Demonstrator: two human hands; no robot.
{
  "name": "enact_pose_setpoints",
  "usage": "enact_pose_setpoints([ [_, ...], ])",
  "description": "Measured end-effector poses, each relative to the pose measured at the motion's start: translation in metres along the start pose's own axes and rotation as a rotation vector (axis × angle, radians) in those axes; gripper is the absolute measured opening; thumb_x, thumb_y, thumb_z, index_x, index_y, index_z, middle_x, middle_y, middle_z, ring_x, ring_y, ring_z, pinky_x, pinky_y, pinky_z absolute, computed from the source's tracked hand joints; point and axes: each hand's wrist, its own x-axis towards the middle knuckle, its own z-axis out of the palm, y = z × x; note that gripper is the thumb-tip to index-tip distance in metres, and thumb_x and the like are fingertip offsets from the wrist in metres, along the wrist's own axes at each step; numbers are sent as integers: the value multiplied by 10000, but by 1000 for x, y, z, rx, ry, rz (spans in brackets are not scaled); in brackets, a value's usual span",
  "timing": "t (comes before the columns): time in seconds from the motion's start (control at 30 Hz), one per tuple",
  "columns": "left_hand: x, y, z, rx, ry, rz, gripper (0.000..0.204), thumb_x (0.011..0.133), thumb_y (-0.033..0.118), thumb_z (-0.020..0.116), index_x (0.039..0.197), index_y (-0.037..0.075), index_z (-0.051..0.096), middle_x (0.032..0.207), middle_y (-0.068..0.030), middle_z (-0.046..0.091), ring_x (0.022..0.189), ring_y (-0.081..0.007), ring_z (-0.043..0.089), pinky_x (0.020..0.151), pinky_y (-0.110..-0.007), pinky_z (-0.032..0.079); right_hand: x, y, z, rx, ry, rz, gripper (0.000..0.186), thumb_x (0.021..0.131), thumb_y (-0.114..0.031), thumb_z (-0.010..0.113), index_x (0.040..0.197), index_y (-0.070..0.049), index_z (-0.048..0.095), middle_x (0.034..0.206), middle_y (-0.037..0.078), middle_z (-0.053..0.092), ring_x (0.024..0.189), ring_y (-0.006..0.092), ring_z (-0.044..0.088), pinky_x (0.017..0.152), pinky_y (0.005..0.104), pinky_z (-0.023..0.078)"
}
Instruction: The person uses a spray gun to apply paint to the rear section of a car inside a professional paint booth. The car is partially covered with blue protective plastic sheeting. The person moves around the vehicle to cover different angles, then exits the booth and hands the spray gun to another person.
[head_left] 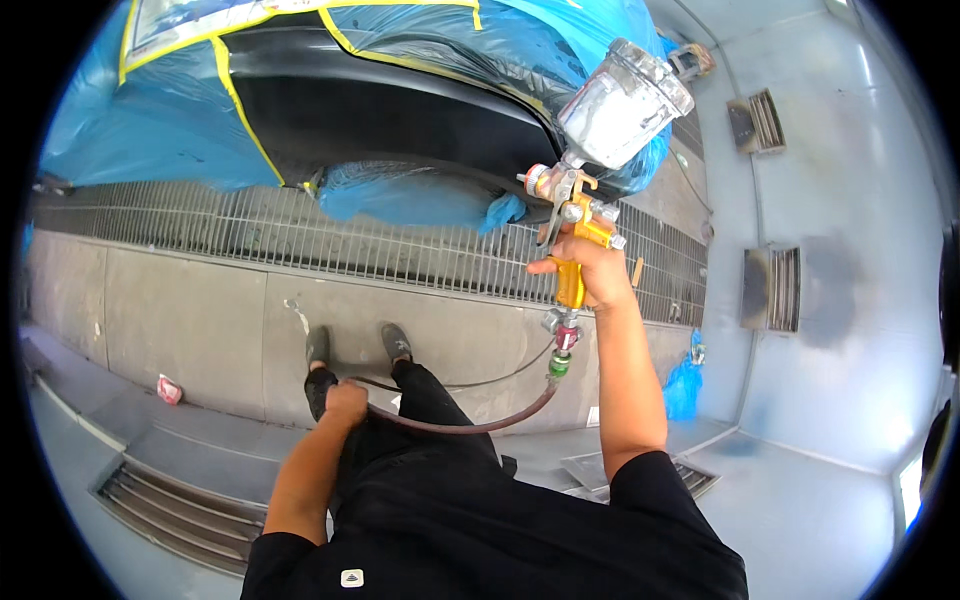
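Observation:
My right hand (592,265) is wrapped round the yellow grip of a spray gun (570,283), holding it upright out in front of me. A paint-smeared cup (622,110) sits on top of the gun. From a green coupling under the grip, an air hose (480,427) curves down and left to my left hand (347,402), which is closed round it near my leg. Ahead of the gun, to its left, is a dark car panel (400,115) framed by yellow masking tape (236,95) and blue plastic film (150,135).
A metal floor grating (240,212) runs under the car's near side. Air vents (772,290) are set in the pale wall on the right. A blue plastic bag (684,388) lies by that wall. On the floor at left is a red and white crumpled wrapper (169,390).

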Motion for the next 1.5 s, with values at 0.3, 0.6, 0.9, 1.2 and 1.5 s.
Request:
enact_pose_setpoints([
  [0.3, -24, -83, -24, -115, -65, 224, 253, 872, 178, 571, 1008, 70, 755, 1082, -171, 714, 1042, -351, 689, 901, -468, 550, 17, 3, -19, -90, 798, -47, 347, 804, 65, 527, 1149, 32, 550, 955, 120, 536, 819, 255, 626, 679, 443, 679],
  [0.6, 0, -160, -35, -59, -74, 362, 227, 857, 246, 646, 960, 75, 754, 1016, -181, 717, 1016, -353, 690, 879, -470, 546, 29, 23, 115, -193, 624, -129, 403, 783, 70, 526, 1185, 45, 534, 984, 121, 536, 861, 260, 634, 705, 466, 663],
  [0.9, -8, -148, -46, 30, -238, 401, 273, 875, 332, 672, 964, 86, 752, 974, -164, 733, 972, -352, 704, 835, -488, 557, 46, 41, 178, -96, 128, -39, 459, 733, 35, 568, 1192, 57, 568, 991, 182, 628, 815, 296, 674, 682, 453, 656],
  [1.2, 28, -187, -34, -100, -116, 207, 261, 906, 299, 645, 1049, 86, 694, 1066, -153, 701, 1020, -349, 680, 882, -484, 541, 40, 106, -5, 42, 879, -229, 342, 816, 79, 530, 1157, 58, 539, 952, 106, 512, 813, 254, 623, 672, 437, 673],
  [1.5, 67, -231, -23, 160, -307, 141, 272, 916, 316, 675, 1086, 104, 686, 1093, -128, 701, 1068, -331, 668, 893, -476, 543, 5, 177, 56, 97, 736, -242, 311, 780, 53, 570, 1088, 65, 526, 981, 150, 582, 721, 330, 684, 705, 457, 641],
])
